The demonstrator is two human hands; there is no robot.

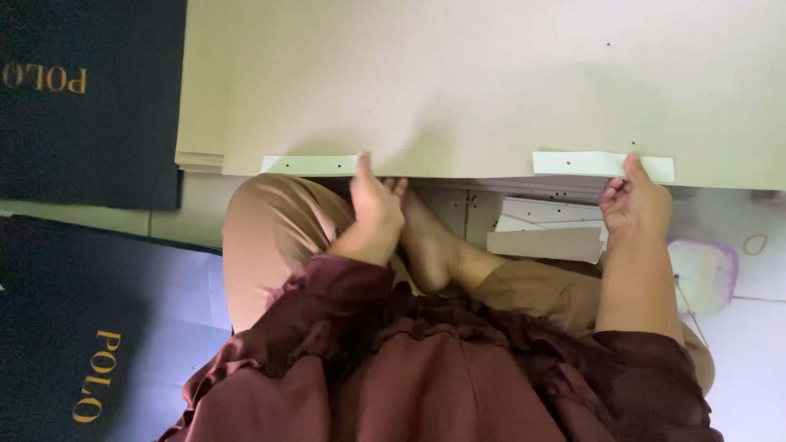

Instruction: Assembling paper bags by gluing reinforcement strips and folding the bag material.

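A large tan cardboard sheet [475, 82] lies on a stack in front of me, filling the upper part of the head view. Two white paper strips run along its near edge. My left hand [375, 205] presses a thumb on the end of the left strip [309, 164]. My right hand [632, 200] pinches the right strip [602, 165] and the cardboard edge under it. I sit cross-legged on the floor, a bare foot [430, 237] showing between my hands.
Dark sheets with gold lettering lie at the upper left [86, 98] and lower left [74, 327]. More white strips and a cardboard piece [544, 243] lie under the sheet's edge. A small white pad with a purple rim [704, 274] sits on the floor at right.
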